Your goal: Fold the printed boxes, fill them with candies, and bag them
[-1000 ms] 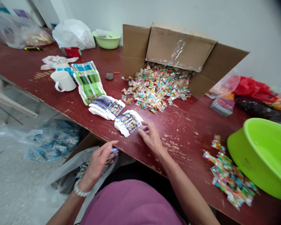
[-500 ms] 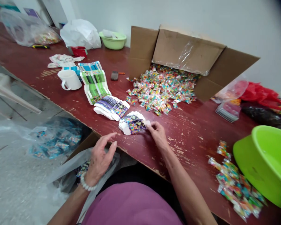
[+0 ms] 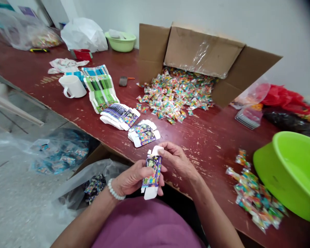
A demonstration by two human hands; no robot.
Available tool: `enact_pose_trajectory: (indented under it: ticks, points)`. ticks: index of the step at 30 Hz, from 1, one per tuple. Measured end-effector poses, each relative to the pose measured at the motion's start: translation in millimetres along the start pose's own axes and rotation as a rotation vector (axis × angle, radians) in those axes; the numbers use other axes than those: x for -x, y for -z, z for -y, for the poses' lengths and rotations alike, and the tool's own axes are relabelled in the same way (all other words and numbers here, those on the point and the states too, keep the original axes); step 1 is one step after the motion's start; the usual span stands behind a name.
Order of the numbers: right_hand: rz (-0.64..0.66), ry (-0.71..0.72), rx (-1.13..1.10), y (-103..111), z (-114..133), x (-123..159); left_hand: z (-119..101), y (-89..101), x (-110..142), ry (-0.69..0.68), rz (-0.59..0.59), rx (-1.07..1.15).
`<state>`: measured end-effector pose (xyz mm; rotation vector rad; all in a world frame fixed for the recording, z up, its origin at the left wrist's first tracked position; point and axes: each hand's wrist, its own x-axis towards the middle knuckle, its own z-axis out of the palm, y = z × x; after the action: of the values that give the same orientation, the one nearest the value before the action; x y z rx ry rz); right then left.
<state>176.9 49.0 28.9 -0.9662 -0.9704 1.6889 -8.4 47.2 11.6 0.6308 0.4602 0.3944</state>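
Note:
A small purple printed candy box (image 3: 152, 168) with white end flaps is held in front of my body, its flaps sticking out at both ends. My left hand (image 3: 134, 177) is closed around its sides, thumb on the printed face. At the upper end, my right hand (image 3: 177, 158) pinches a white flap between thumb and fingers. Just beyond, on the red table, lies a fanned stack of similar flat boxes (image 3: 144, 133). A second purple stack (image 3: 121, 116) sits to its left, with green cartons (image 3: 102, 91) behind.
Wrapped candies (image 3: 175, 96) spill from a cardboard box (image 3: 204, 51). At right stand a green basin (image 3: 291, 175) and a candy pile (image 3: 255, 196). A white mug (image 3: 72, 86) is at left. Below the table edge, a plastic bag (image 3: 77, 193) holds dark packets.
My right hand has drawn one box off the nearer stack and brought it toward my body. My left hand has moved right and closed on it.

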Motion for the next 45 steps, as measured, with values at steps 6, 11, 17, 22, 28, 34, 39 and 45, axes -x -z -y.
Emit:
enact_pose_trajectory:
  ticks: [6, 11, 17, 22, 28, 34, 39, 45]
  points:
    - [0.003, -0.034, -0.105, -3.6, -3.4, 10.7, -2.0, -2.7, 2.4, -0.059, -0.141, -0.096]
    - [0.015, -0.058, -0.125, -9.4, -13.6, 17.8, -0.7, -2.5, -2.6, -0.096, -0.282, -0.190]
    - [-0.295, 0.084, 0.134, -8.4, -31.5, 7.4, 7.7, 0.6, -13.1, -0.212, -0.405, -0.375]
    - [-0.456, 0.166, 0.158, -11.9, -29.8, 2.4, 13.0, 1.6, -9.6, -0.416, -0.607, -0.562]
    - [-0.431, 0.244, 0.072, -16.4, -39.5, 7.1, 15.4, -8.3, -4.8, -0.462, -0.579, -0.523]
    - [-0.313, 0.090, 0.108, -3.3, -35.4, 14.0, 7.4, -4.8, -1.9, -0.364, -0.409, -0.326]
    - [-0.218, 0.033, 0.107, 2.9, -21.8, 15.1, 2.4, -4.9, 1.5, -0.401, -0.482, -0.525]
    - [-0.131, 0.259, 0.571, 5.1, -19.2, 14.4, 6.9, -8.5, 5.3, -0.364, -0.535, -0.293]
